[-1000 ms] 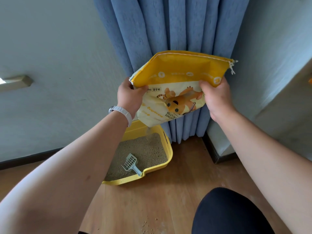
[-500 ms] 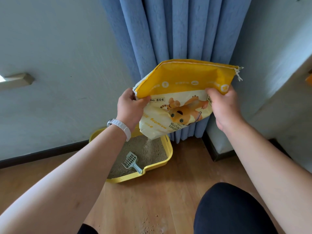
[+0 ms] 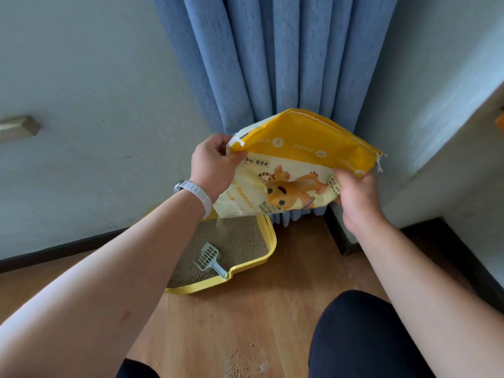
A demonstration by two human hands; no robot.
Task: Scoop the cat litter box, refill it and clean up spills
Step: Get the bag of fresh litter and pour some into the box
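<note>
Litter bag (image 3: pixel 300 148): inverted, long axis left–right, pouring corner low-left over the litter box (image 3: pixel 270 236).
Left hand (image 3: pixel 211 165): grips the bag's left edge, nearer the box.
Right hand (image 3: pixel 354 197): grips its right edge.

One bag (image 3: pixel 300 148), one scoop (image 3: pixel 208 259), and apparently one box (image 3: pixel 271 238).

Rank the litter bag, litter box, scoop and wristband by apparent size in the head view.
1. The litter bag, though it is nearest the camera.
2. The litter box, partly hidden.
3. The scoop and the wristband look alike; the wristband is nearer, so unranked.
</note>
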